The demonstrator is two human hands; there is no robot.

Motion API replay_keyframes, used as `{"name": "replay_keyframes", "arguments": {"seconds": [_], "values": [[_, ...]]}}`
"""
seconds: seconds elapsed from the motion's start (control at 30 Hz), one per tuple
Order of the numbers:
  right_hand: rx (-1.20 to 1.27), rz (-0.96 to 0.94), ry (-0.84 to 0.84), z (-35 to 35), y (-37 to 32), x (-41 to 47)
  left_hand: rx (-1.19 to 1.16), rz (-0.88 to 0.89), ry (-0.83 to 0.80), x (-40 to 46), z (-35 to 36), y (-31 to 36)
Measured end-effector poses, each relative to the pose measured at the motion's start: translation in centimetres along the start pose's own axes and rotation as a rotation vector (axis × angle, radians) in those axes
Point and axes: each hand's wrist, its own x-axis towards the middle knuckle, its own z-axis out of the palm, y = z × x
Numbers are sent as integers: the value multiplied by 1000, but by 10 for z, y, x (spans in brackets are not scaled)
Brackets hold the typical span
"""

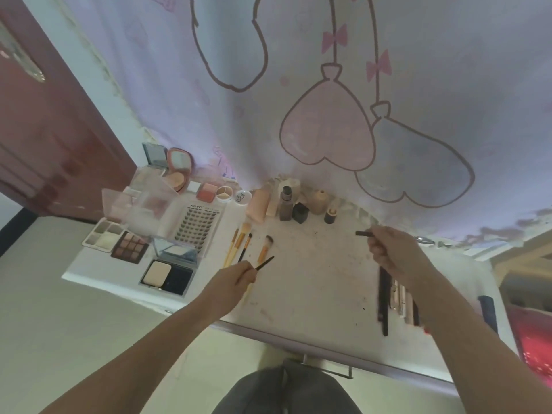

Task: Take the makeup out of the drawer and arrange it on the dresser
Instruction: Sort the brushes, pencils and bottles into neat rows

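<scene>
My left hand (231, 277) grips a thin black stick (264, 263) above the dresser (313, 279), just near the brushes (242, 245). My right hand (394, 252) pinches a short black pencil (363, 233), far right of centre.

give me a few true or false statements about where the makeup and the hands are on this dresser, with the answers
1. The left hand holds a thin black stick. True.
2. The right hand is empty. False: it holds a short dark pencil.
3. The brushes with yellow handles lie to the right of the right hand. False: they lie left of it, near the left hand.
4. The eyeshadow palette sits at the left end of the dresser. True.
5. The brown bottle lies flat on its side. False: it stands upright near the back edge.
</scene>
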Motion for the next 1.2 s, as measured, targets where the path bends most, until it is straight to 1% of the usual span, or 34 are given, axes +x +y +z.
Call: {"name": "replay_keyframes", "arguments": {"seconds": [0.03, 0.07, 0.13, 0.17, 0.2, 0.27, 0.33, 0.4, 0.5, 0.57, 0.67, 0.77, 0.87, 0.97, 1.1, 1.2], "values": [[-36, -12, -19, -2, -2, 1, -61, -35, 19, -1, 0, -7], [-112, -1, -73, 4, 0, 1, -93, -57, 18, 1, 6, -8], [-329, 57, -224, 34, 16, 2, -96, -91, -29, 13, 26, 2], [-439, 86, -269, 50, 27, 3, -94, -115, -53, 21, 36, 8], [-529, 106, -271, 63, 38, 4, -90, -144, -67, 29, 44, 12], [-669, 124, -189, 77, 59, 11, -26, -198, -62, 44, 51, 13], [-806, 132, -109, 82, 74, 19, 131, -224, -33, 56, 52, 12], [-972, 126, -80, 86, 83, 25, 336, -208, 27, 65, 53, 10], [-1257, 88, -72, 96, 93, 30, 710, -99, 92, 78, 54, 5], [-1387, 30, -106, 105, 99, 33, 855, -33, 101, 84, 53, -3], [-1466, -30, -145, 122, 106, 37, 931, -3, 89, 90, 45, -16], [-1473, -113, -153, 141, 111, 44, 893, -6, 57, 93, 36, -25], [-1447, -187, -133, 156, 115, 52, 895, -15, 100, 95, 29, -32], [-1406, -187, -108, 164, 116, 60, 894, -2, 145, 95, 24, -36], [-1388, -204, -82, 159, 112, 60, 865, 31, 158, 91, 22, -34], [-1381, -203, -27, 133, 96, 57, 880, 62, 162, 89, 27, -22]]}}
